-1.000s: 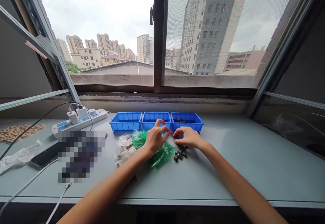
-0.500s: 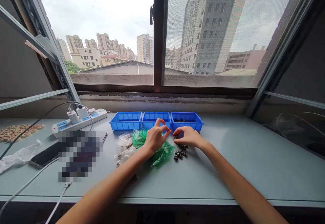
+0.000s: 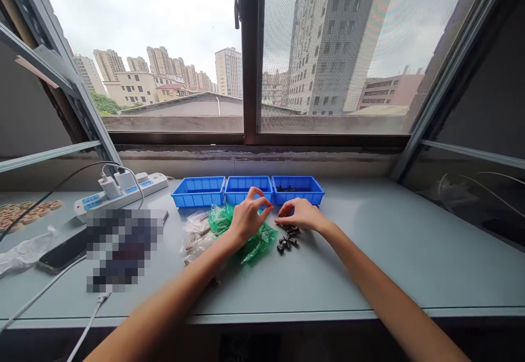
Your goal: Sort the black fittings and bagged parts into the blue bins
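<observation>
My left hand (image 3: 249, 217) is above a crumpled green plastic bag (image 3: 258, 246), thumb and forefinger pinched together; anything between the tips is too small to make out. Just to its right, my right hand (image 3: 301, 214) reaches down at a pile of small dark metal parts (image 3: 287, 241), its fingers curled and partly hiding the pile. What its fingertips hold, if anything, is hidden. Behind the hands stand three blue bins in a row: the left bin (image 3: 198, 198), the middle bin (image 3: 230, 196) and the right bin (image 3: 314, 197), which has dark parts inside.
Clear plastic bags (image 3: 197, 233) with small parts lie left of the green bag. Farther left are a white power strip (image 3: 153, 185), a black phone (image 3: 61, 252), cables and a blurred-out item. A window (image 3: 250, 139) rises behind the grey table (image 3: 369, 241).
The whole view has shifted slightly, so everything sits a little farther left and up. The right hand's fingers have drawn closer together over the pile. My left hand keeps its pinch.
</observation>
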{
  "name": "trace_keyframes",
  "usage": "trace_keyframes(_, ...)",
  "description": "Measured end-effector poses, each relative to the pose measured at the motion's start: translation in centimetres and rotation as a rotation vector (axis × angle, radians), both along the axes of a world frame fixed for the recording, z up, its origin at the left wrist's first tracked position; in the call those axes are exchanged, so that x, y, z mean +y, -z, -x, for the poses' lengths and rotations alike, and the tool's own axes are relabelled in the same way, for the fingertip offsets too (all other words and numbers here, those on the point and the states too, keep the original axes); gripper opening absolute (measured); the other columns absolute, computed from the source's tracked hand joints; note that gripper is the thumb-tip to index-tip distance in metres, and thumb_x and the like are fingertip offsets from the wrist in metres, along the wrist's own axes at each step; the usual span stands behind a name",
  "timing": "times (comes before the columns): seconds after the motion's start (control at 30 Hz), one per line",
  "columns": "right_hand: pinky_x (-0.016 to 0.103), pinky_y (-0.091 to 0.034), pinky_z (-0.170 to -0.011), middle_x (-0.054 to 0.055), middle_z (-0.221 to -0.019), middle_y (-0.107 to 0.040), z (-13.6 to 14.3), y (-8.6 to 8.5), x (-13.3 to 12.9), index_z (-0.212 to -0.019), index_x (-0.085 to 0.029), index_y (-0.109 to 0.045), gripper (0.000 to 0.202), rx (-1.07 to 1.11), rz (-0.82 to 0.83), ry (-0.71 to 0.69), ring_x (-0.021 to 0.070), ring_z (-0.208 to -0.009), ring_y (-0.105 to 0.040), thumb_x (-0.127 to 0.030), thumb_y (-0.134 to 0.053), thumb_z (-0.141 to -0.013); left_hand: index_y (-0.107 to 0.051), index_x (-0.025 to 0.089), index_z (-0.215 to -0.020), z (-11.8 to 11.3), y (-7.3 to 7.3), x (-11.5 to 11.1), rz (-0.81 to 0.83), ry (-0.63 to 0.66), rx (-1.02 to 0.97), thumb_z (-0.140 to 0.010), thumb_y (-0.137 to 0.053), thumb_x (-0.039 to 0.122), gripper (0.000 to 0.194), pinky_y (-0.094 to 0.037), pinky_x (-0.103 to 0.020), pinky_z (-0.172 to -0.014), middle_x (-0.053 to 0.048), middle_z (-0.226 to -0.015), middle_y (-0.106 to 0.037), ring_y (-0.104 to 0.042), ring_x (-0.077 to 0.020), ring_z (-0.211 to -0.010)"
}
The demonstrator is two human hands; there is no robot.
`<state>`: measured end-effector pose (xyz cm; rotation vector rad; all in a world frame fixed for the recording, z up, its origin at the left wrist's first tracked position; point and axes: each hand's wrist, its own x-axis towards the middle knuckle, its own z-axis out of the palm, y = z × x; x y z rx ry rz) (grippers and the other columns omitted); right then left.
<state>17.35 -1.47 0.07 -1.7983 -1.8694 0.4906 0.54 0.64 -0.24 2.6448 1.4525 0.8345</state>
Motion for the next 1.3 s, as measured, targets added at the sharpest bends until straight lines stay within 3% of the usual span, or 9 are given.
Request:
trace_keyframes(0.47, 0.027, -0.045, -0.065, -0.002, -0.076, -0.072, -0.3, 0.3, 0.2, -0.066, -0.025, -0.069, 0.007, 0.092, -0.006, -0.034, 0.0199, -0.079, -0.065, -0.031, -0.07, -0.061, -0.07, 0.027, -0.081, 0.0, -0.1, 0.1, 0.015, 0.008, 0.015, -0.083, -0.055, 0.038, 0.019, -0.04, -0.022, -0.054, 0.0, -0.111, -0.053, -0.058, -0.0096, -0.064)
trace_keyframes(0.77, 0.029, -0.046, -0.07, 0.001, -0.079, -0.072, -0.2, 0.2, 0.6, -0.072, -0.023, -0.07, 0.01, 0.173, -0.075, 0.034, 0.021, -0.083, -0.064, -0.029, -0.067, -0.064, -0.07, 0.027, -0.087, 0.0, 0.0, 0.1, -0.006, 0.028, -0.005, -0.087, -0.049, 0.038, 0.024, -0.039, -0.021, -0.05, 0.0, -0.109, -0.054, -0.055, -0.0071, -0.057)
trace_keyframes(0.87, 0.025, -0.046, -0.064, 0.004, -0.084, -0.071, 0.1, -0.1, 0.6, -0.08, -0.02, -0.069, 0.017, 0.35, -0.107, 0.005, 0.0182, -0.081, -0.064, -0.03, -0.065, -0.067, -0.068, 0.028, -0.092, 0.1, 0.1, 0.1, -0.015, 0.03, -0.008, -0.086, -0.05, 0.039, 0.022, -0.039, -0.021, -0.05, 0.0, -0.108, -0.053, -0.056, -0.0076, -0.059)
trace_keyframes(1.0, 0.021, -0.038, -0.048, 0.001, -0.071, -0.068, 0.6, -0.8, 0.2, -0.084, -0.018, -0.068, 0.021, 0.647, -0.01, -0.008, 0.0087, -0.053, -0.051, -0.031, -0.065, -0.067, -0.06, 0.028, -0.107, 0.1, 0.0, 0.1, -0.025, 0.027, -0.034, -0.086, -0.05, 0.04, 0.026, -0.04, -0.02, -0.049, -0.001, -0.107, -0.053, -0.057, -0.0083, -0.061)
trace_keyframes(1.13, 0.019, -0.028, -0.043, -0.004, -0.058, -0.06, 0.9, -1.2, 0.0, -0.087, -0.018, -0.067, 0.027, 0.766, 0.07, -0.002, 0.0051, -0.044, -0.039, -0.031, -0.068, -0.064, -0.057, 0.028, -0.11, 0.1, 0.0, 0.0, -0.035, 0.043, -0.064, -0.086, -0.05, 0.039, 0.027, -0.04, -0.019, -0.049, -0.001, -0.106, -0.053, -0.057, -0.0082, -0.061)
trace_keyframes(1.3, 0.018, -0.025, -0.044, -0.003, -0.066, -0.064, 1.1, -1.3, -0.2, -0.092, -0.02, -0.066, 0.035, 0.843, 0.119, -0.01, 0.0041, -0.045, -0.038, -0.033, -0.072, -0.06, -0.056, 0.027, -0.108, 0.1, 0.1, 0.0, -0.039, 0.043, -0.076, -0.085, -0.053, 0.037, 0.026, -0.04, -0.019, -0.049, -0.001, -0.107, -0.053, -0.056, -0.0077, -0.06)
